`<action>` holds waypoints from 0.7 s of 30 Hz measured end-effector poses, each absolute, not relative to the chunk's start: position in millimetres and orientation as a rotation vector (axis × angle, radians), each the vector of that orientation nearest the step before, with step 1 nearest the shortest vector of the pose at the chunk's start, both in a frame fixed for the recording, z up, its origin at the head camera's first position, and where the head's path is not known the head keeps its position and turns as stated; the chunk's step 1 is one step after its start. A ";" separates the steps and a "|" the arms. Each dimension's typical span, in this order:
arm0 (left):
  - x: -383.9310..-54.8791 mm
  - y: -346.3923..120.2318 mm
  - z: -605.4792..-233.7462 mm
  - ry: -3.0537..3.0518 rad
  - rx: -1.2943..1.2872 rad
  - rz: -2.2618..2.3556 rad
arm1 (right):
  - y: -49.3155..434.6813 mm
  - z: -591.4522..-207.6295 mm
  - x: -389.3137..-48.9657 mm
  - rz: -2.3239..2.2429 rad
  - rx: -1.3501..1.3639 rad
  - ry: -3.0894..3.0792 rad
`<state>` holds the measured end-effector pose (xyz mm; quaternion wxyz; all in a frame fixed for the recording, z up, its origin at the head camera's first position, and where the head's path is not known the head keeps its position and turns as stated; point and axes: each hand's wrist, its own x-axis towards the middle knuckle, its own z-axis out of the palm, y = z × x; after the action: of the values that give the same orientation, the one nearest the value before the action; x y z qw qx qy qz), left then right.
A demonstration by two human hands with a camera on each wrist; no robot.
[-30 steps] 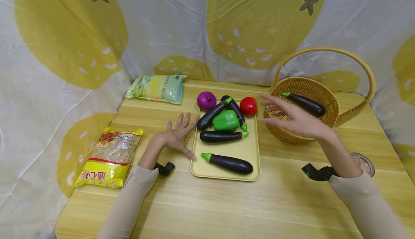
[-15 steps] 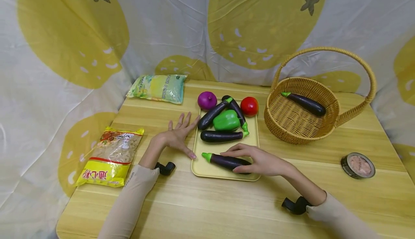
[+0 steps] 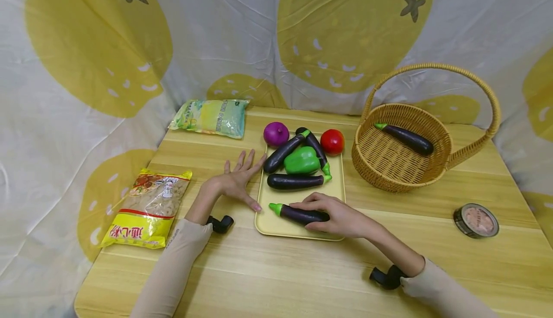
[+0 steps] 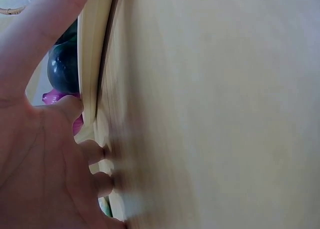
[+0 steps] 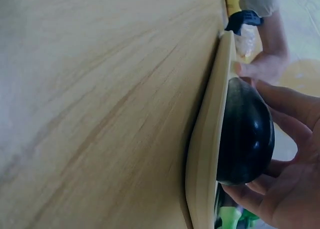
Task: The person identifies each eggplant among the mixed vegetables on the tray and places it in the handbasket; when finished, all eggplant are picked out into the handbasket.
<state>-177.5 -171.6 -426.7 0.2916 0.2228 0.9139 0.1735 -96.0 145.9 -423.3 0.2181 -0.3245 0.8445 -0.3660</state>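
Observation:
My right hand grips the eggplant nearest me on the pale yellow tray. Its green stem end points left, and in the right wrist view the thumb and fingers lie along both sides of the dark body. Spread wide, my left hand has its fingertips at the tray's left edge and holds nothing. Behind the gripped eggplant lie a second eggplant, a green bell pepper and two more eggplants leaning together. A purple onion and a red tomato sit at the tray's far corners.
A wicker basket with a tall handle and one eggplant inside stands back right. Near it is a round tin. Two packets, a yellow bag of pasta and a green-blue bag, lie on the left. Curtain closes off the back.
My right hand has come down from over the basket to the front eggplant on the tray and now holds it, shifted slightly left. My left hand has stayed put.

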 end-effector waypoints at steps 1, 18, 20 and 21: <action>-177.5 -171.6 -426.6 2.435 0.593 0.463 | 146.1 -423.1 -96.0 -1.008 -0.900 2.341; -178.5 -171.6 -427.4 2.437 0.599 0.459 | 143.1 -420.1 -97.3 -0.952 -0.956 2.383; -178.5 -171.4 -427.6 2.436 0.597 0.461 | 142.8 -419.7 -96.8 -0.939 -0.966 2.395; -178.5 -171.4 -427.4 2.436 0.597 0.460 | 142.8 -419.3 -96.6 -0.933 -0.966 2.401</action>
<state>-178.5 -171.4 -427.4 0.2916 0.2238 0.9138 0.1726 -96.6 142.8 -419.3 0.1940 -0.3446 0.8561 -0.3327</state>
